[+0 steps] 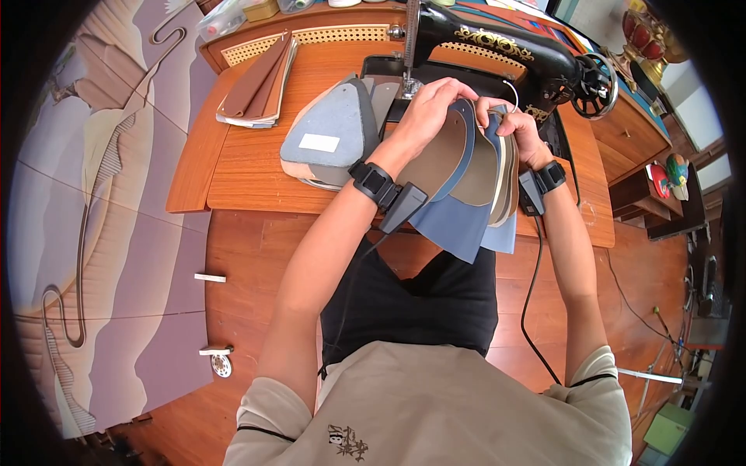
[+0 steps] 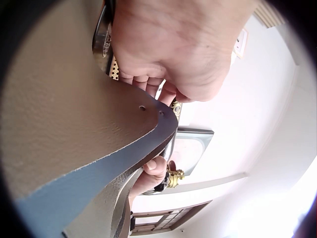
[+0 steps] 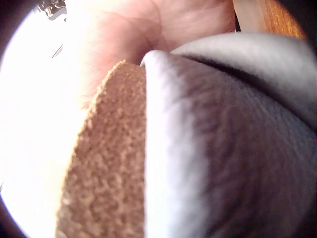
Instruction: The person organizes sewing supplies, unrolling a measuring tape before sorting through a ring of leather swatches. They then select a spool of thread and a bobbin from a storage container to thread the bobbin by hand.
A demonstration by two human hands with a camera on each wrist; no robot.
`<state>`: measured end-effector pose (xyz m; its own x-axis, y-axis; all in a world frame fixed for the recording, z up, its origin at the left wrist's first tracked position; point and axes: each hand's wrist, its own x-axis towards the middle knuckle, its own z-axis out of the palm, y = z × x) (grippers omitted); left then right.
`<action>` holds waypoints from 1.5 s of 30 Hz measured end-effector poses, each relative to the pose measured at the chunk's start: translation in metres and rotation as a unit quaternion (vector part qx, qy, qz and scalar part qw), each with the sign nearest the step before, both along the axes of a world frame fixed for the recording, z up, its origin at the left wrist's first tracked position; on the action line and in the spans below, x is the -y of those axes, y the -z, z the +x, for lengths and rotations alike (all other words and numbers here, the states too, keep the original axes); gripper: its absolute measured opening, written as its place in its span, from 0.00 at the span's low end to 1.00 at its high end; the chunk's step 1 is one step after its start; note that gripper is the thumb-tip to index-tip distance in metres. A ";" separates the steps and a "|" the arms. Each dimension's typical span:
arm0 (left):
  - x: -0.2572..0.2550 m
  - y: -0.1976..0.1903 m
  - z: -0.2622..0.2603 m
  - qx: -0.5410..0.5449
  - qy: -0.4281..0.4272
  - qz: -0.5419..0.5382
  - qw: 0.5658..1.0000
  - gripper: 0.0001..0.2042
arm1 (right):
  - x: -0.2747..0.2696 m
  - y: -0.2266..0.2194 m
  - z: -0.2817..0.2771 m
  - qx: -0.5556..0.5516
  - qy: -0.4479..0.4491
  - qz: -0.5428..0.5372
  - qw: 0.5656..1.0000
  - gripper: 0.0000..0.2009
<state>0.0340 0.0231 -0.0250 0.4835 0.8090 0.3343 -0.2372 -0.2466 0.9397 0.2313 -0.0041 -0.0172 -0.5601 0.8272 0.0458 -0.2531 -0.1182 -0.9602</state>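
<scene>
My left hand (image 1: 426,115) bends over the top end of a brown leather piece with a blue edge (image 1: 463,155). In the left wrist view its fingers (image 2: 141,82) curl behind that end, which has small punched holes, and a thin white bit shows between them. My right hand (image 1: 519,132) grips the narrow tops of several more leather pieces (image 1: 507,179), brown, cream and blue, hanging in a bundle. A white cord (image 1: 513,92) arcs up above this hand. Larger blue leather (image 1: 454,227) hangs below, over the table edge. The right wrist view shows grey leather (image 3: 198,148) with a fuzzy brown underside (image 3: 111,158).
A black sewing machine (image 1: 497,48) stands behind the hands on the wooden table (image 1: 249,175). Left of the hands lies a stack of grey-blue leather pieces (image 1: 330,124) with a white label. Farther left are brown strips (image 1: 260,85).
</scene>
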 end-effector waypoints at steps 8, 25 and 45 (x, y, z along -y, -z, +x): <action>-0.004 0.008 0.003 -0.014 -0.079 -0.012 0.997 0.07 | 0.001 -0.002 0.000 0.003 0.007 0.001 1.000 0.13; -0.013 0.014 -0.001 -0.094 -0.040 0.083 0.991 0.03 | 0.000 0.001 0.002 0.003 0.012 -0.005 1.000 0.13; -0.002 0.004 0.002 0.011 0.011 -0.060 0.998 0.05 | -0.004 0.002 0.009 0.041 -0.025 0.048 0.998 0.14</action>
<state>0.0360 0.0252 -0.0293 0.4946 0.8337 0.2456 -0.2617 -0.1266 0.9568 0.2398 -0.0002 -0.0190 -0.6050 0.7927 0.0748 -0.1685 -0.0356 -0.9851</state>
